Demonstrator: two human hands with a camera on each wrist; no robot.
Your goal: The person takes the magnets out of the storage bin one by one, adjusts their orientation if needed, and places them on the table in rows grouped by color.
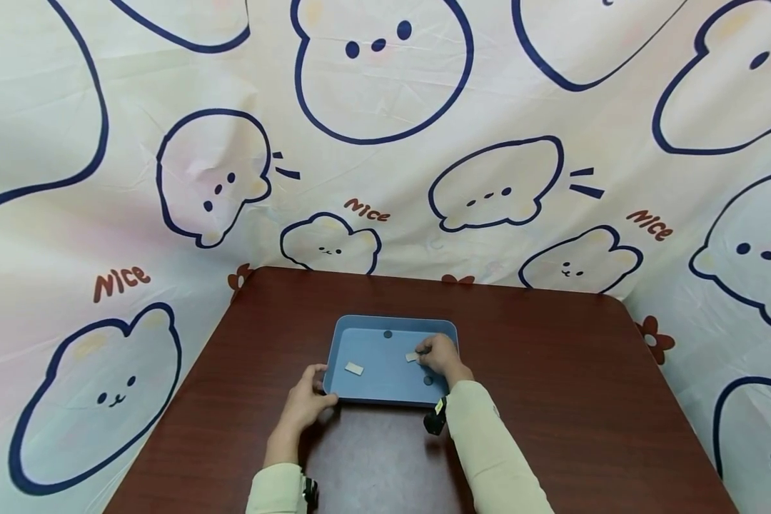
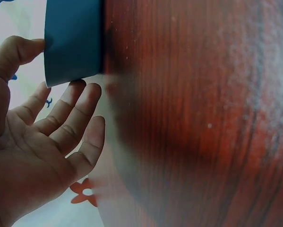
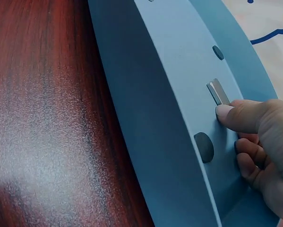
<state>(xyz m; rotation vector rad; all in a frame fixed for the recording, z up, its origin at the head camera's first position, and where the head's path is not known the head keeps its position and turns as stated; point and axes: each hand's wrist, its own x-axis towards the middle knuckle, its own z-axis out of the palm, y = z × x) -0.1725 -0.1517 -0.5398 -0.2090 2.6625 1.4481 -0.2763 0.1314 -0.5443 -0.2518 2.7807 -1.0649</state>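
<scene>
Inside the blue tray [image 1: 385, 382] on the worktop [image 1: 552, 371], the right hand [image 1: 441, 355] is pinching a pale strip [image 1: 412, 357] at the right, a second strip [image 1: 354, 368] is lying left, dark discs [image 1: 387, 334] are sitting well apart, and the left hand [image 1: 303, 405] is touching the near-left corner, fingers relaxed

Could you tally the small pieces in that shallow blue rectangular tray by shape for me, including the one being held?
Small pale rectangular pieces: 2 (one pinched by the right hand)
Small dark round discs: 2
Total: 4
</scene>
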